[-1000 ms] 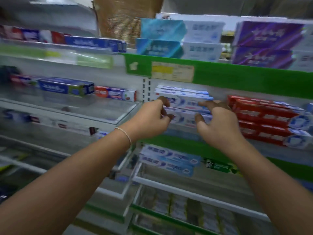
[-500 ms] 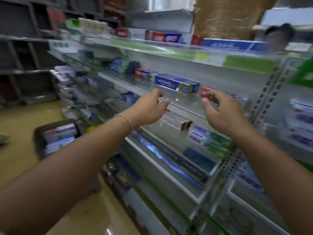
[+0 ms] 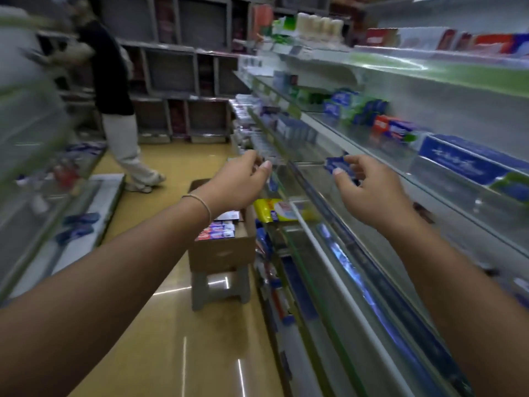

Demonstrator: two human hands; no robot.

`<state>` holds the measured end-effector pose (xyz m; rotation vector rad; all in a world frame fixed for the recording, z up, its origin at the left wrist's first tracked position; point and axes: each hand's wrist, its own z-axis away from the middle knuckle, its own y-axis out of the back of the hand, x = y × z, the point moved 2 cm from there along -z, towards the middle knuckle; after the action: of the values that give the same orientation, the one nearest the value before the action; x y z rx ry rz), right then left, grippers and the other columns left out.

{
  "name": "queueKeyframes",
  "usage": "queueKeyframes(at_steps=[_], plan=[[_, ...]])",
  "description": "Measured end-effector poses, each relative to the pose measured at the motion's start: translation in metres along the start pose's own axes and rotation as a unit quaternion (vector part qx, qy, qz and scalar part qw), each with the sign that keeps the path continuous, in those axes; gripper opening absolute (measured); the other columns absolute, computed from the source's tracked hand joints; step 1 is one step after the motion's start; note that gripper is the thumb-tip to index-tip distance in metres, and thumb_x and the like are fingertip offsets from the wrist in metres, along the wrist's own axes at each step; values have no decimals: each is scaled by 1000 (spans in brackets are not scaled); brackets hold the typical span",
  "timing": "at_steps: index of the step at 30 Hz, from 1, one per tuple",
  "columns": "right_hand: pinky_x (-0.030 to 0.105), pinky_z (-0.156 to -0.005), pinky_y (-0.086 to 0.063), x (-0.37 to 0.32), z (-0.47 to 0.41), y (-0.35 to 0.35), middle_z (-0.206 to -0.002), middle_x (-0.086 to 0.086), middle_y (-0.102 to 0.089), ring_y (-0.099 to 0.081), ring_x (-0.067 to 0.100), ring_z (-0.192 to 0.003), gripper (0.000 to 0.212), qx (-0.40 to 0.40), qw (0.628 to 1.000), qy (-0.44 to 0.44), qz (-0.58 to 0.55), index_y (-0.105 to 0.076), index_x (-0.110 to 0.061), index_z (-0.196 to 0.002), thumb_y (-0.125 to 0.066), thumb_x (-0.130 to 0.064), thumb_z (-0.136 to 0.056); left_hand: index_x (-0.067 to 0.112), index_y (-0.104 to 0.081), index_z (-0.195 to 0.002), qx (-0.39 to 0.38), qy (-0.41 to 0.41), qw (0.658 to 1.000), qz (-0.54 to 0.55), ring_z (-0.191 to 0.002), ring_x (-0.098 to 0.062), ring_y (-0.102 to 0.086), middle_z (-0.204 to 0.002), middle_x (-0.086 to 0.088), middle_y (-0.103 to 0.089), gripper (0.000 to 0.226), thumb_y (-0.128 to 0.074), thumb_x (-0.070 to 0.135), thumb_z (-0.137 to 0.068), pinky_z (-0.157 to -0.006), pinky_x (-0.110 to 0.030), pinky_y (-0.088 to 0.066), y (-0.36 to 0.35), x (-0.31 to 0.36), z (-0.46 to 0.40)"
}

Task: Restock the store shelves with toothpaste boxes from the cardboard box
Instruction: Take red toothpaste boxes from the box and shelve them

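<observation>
An open cardboard box (image 3: pixel 221 252) stands on a grey stool in the aisle, with red and blue toothpaste boxes (image 3: pixel 219 227) lying inside. My left hand (image 3: pixel 237 181) hovers above the box, fingers loosely curled, holding nothing. My right hand (image 3: pixel 367 193) is raised beside the glass shelf edge (image 3: pixel 315 163), fingers relaxed and empty; a small blue pack (image 3: pixel 335 164) sits just behind its fingertips. On the glass shelf to the right lie a long blue toothpaste box (image 3: pixel 469 164) and a red and blue one (image 3: pixel 396 130).
A person (image 3: pixel 114 90) in a dark top and light trousers stands down the aisle at the left. A low shelf unit (image 3: pixel 71 224) runs along the left side. A yellow pack (image 3: pixel 274 210) lies on a lower shelf beside the cardboard box. The grey stool (image 3: pixel 220 285) stands on the yellow floor.
My view has swung left from the shelf face to the aisle. Both hands left the stacked toothpaste boxes and now hang empty in the air; the cardboard box has come into view.
</observation>
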<state>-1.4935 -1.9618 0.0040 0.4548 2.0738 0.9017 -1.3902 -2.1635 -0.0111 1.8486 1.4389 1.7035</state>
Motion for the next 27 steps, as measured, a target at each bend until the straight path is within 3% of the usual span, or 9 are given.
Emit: queueKeyframes(at_steps=[4, 8, 13, 18, 22, 27], plan=[[39, -100, -44, -4, -50, -51, -133, 8, -57, -52, 24, -122, 46, -42, 998, 13, -52, -51, -16, -138, -56, -37, -97, 12, -50, -126, 21, 57, 998, -12, -99, -26, -60, -104, -4, -63, 32, -41, 32, -103, -83, -34, -50, 6, -41, -38], [28, -85, -40, 4, -99, -91, -119, 1, -58, -54, 16, -107, 41, -66, 992, -2, -105, -54, -19, -134, -58, -34, -96, 12, -47, -132, 27, 104, 994, -31, -95, -22, -58, -106, -1, -57, 35, -42, 30, -103, -86, -35, -50, 2, -69, -78], [37, -92, -51, 22, -147, -150, -120, 1, -62, -59, 18, -107, 40, -90, 980, -27, -176, -56, -19, -132, -58, -31, -94, 14, -45, -135, 33, 148, 988, -44, -97, -17, -53, -110, 0, -57, 38, -45, 33, -102, -86, -36, -50, -18, -99, -126], [29, -84, -50, 33, -176, -199, -113, -3, -64, -60, 13, -101, 33, -111, 966, -61, -225, -60, -18, -128, -55, -23, -96, 14, -44, -137, 30, 181, 982, -35, -106, -17, -55, -127, -5, -58, 41, -49, 32, -100, -89, -34, -50, -36, -131, -156], [28, -84, -51, 43, -197, -235, -115, -3, -62, -59, 12, -104, 32, -132, 959, -78, -236, -59, -19, -129, -54, -20, -97, 14, -46, -136, 43, 202, 978, -40, -99, -12, -51, -126, -5, -59, 41, -51, 32, -99, -80, -28, -44, -44, -164, -180], [24, -82, -48, 54, -229, -286, -108, -7, -61, -58, 8, -99, 29, -147, 958, -88, -230, -60, -20, -125, -53, -20, -97, 15, -46, -135, 31, 237, 971, -23, -100, -12, -51, -125, -4, -59, 39, -51, 31, -99, -81, -28, -44, -58, -217, -203]])
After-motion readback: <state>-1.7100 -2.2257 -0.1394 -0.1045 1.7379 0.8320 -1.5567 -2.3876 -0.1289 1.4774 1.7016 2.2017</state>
